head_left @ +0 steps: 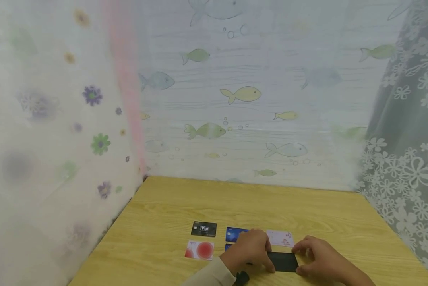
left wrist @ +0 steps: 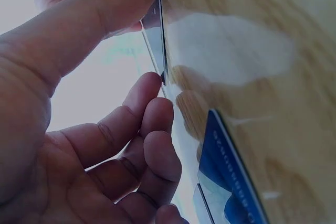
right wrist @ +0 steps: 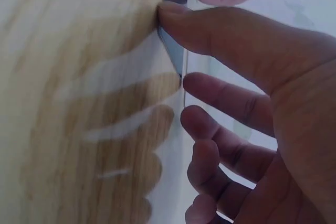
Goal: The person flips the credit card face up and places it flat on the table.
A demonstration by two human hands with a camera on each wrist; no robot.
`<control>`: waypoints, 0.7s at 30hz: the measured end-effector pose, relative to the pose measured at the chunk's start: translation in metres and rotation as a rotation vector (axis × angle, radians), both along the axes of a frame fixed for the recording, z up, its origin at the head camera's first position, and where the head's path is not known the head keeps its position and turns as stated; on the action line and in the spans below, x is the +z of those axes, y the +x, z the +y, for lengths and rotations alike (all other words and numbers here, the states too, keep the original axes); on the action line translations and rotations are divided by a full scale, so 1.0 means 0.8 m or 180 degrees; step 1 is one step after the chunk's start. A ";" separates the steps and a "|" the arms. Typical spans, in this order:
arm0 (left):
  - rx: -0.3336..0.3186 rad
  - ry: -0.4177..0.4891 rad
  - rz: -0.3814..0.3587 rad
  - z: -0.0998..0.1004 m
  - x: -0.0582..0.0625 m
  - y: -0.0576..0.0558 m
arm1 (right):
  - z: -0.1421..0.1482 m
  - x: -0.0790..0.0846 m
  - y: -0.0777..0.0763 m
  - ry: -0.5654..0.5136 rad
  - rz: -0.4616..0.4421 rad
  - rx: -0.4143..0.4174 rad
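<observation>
A black card (head_left: 283,262) lies flat at the near right of the table, between my two hands. My left hand (head_left: 250,250) holds its left end, thumb at the near corner and index finger at the far one. At the opposite end my right hand (head_left: 322,260) grips the card the same way, thumb near and index finger far. Both wrist views show the card edge-on: a dark sliver (left wrist: 153,27) beside the left thumb, and a bluish reflecting card face (right wrist: 172,48) under the right thumb. The other left fingers curl loosely beside a blue card (left wrist: 226,166).
Beyond the black card lies a pink flowered card (head_left: 281,238). A blue card (head_left: 234,234) and a second blue card (head_left: 228,246) are partly hidden by my left hand. Further left are a black "Vip" card (head_left: 204,229) and a white card with red circles (head_left: 199,250). Patterned curtains (head_left: 214,99) surround the wooden table (head_left: 156,206).
</observation>
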State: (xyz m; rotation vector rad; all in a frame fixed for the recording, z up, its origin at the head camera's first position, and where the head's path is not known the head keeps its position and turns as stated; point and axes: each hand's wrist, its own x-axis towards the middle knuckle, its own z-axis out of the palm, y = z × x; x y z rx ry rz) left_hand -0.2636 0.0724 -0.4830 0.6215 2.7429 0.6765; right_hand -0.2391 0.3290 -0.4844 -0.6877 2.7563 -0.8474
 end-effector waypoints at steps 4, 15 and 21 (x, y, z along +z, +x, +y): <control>-0.0010 -0.0034 0.0065 0.000 0.003 0.001 | -0.001 0.000 0.002 -0.0059 0.0093 0.0070; -0.0271 -0.0018 0.0125 -0.007 0.003 -0.004 | 0.001 0.002 0.003 -0.0079 -0.0198 -0.0036; -0.0375 0.0097 0.0116 -0.011 0.004 -0.006 | 0.003 0.002 0.004 -0.0121 -0.0166 0.0035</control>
